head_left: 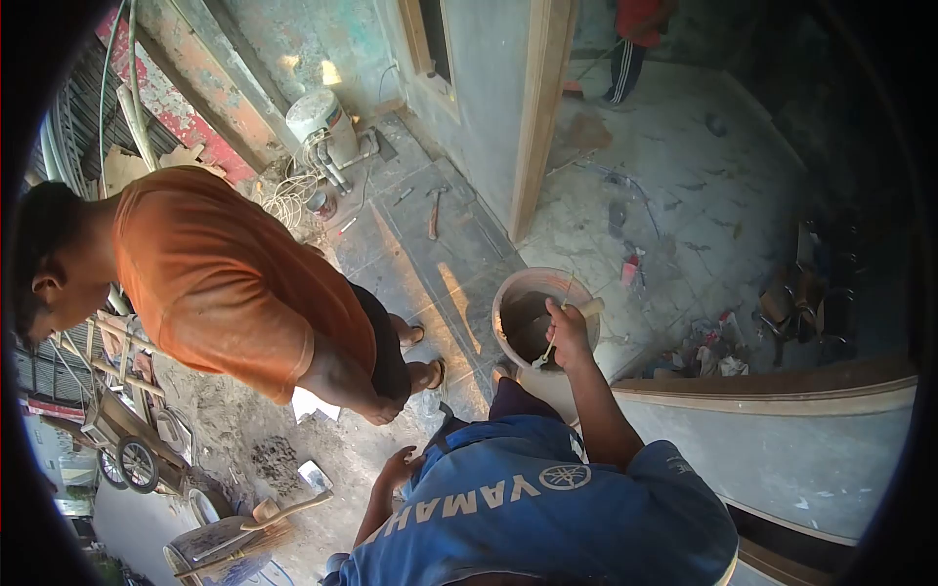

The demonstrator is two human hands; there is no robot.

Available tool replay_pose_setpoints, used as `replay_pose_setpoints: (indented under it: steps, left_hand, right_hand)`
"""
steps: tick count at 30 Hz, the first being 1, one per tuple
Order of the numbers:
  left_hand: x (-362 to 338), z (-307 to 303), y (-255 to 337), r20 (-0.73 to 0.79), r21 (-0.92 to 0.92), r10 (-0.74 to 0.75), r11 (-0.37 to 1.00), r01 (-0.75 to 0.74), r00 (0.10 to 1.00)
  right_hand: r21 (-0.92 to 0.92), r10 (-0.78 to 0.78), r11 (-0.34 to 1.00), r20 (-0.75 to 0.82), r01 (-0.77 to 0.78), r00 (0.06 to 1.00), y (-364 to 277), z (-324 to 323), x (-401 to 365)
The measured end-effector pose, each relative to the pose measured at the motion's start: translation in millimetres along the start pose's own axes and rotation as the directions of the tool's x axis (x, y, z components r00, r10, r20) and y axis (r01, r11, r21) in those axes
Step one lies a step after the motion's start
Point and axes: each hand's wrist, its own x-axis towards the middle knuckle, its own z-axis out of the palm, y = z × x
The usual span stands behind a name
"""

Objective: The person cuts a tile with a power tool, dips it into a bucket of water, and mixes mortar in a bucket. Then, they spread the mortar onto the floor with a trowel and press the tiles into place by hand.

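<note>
My right hand (569,335) is closed around a pale wooden piece (591,308) with a thin yellow-green cord (549,354) hanging from the fist. It is held over a round bucket (500,298) with dark grey contents, which stands on the floor in front of me. Close to the front of my blue shirt (528,498), my left hand (399,467) hangs with its fingers apart and nothing in it. A co-worker in an orange shirt (225,273) stands on my left, head turned away from the bucket.
A hammer (435,213) lies on the dark tiles beyond the bucket. Further back stands a white water pump (322,122) beside coiled cord (291,200). A wooden door post (540,117) rises ahead; another person (633,59) stands inside the room. Rubbish (718,356) lies right, a wheeled cart (137,454) left.
</note>
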Motion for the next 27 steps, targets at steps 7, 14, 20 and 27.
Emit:
replay_pose_setpoints:
  steps: [7, 14, 20, 27]
  left_hand:
    - [-9, -60, 14, -0.244, -0.007, -0.113, 0.993, 0.115, 0.963]
    - [-40, -293, 64, -0.813, -0.152, -0.127, 0.988, 0.002, 0.568]
    - [43, -360, 104, -0.85, -0.296, -0.211, 0.949, -0.108, 0.482]
    - [166, -248, 129, -0.601, -0.589, -0.389, 0.806, -0.058, 0.698]
  right_hand:
    - [-0.36, -0.141, 0.921, 0.055, 0.151, 0.988, 1, 80, 94]
    - [-0.506, 0.126, 0.862, 0.286, 0.038, 0.95, -17, 198, 152]
    - [-0.689, 0.266, 0.72, 0.378, 0.077, 0.887, 15, 313, 240]
    - [-0.8, 0.357, 0.468, 0.561, 0.376, 0.747, 50, 486, 310]
